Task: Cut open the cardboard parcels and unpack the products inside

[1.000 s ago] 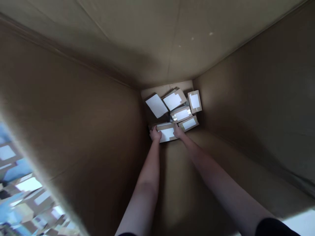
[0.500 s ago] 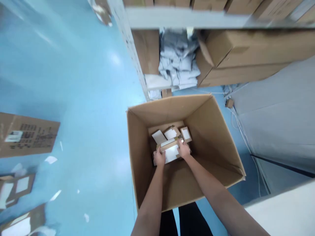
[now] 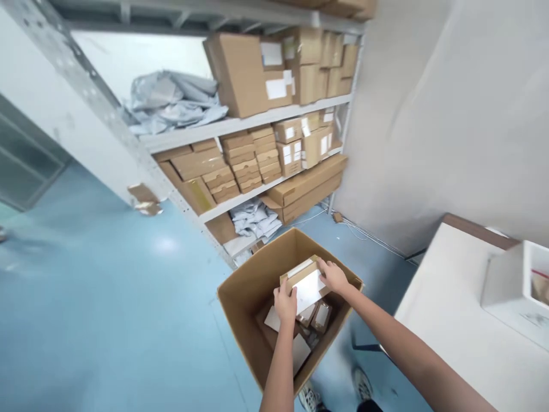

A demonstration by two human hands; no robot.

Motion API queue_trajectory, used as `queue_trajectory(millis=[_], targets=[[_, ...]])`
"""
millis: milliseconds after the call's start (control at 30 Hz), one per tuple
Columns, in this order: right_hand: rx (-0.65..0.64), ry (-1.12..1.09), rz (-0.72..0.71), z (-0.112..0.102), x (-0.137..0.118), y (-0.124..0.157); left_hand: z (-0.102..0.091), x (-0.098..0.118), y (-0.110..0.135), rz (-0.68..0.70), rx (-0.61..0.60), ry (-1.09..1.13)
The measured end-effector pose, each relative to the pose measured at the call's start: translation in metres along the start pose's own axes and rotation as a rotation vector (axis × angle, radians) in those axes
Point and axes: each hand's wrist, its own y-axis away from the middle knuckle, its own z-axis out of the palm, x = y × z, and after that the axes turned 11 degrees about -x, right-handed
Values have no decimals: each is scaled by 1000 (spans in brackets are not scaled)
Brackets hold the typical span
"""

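Note:
Between my two hands is a small cardboard box point(image 3: 306, 286) with a white label on its face and tape along its upper side. My left hand point(image 3: 285, 302) grips its left end, and my right hand point(image 3: 333, 277) is closed on the right end. The box is held up near the rim of a large open carton point(image 3: 246, 303) on the floor. Below it, inside the carton, lie several smaller labelled boxes, among them a small brown box point(image 3: 321, 316) by the right wall. The held box hides part of the carton's contents.
A metal shelf rack point(image 3: 240, 127) full of cardboard boxes and grey plastic bags point(image 3: 171, 100) stands ahead. On the right, a white table point(image 3: 446, 292) bears a white bin point(image 3: 506, 280). Cables run along the wall's foot. Blue floor point(image 3: 128, 309) spreads to the left.
Both hands have lifted the cardboard box from the carton's bottom up toward its rim. My view has tilted up and now takes in more of the shelf rack and the table.

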Motion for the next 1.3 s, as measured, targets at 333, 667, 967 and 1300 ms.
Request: queue_trajectory(millis=[333, 667, 967, 1300], targets=[[268, -176, 296, -71, 163, 190, 67, 198, 99, 407, -199, -91], [399, -424, 826, 11, 386, 451, 302, 344, 296, 713, -691, -260], [137, -803, 871, 166, 410, 538, 414, 288, 377, 743, -1142, -394], [216, -547, 919, 117, 452, 510, 409, 259, 384, 816, -1062, -439]])
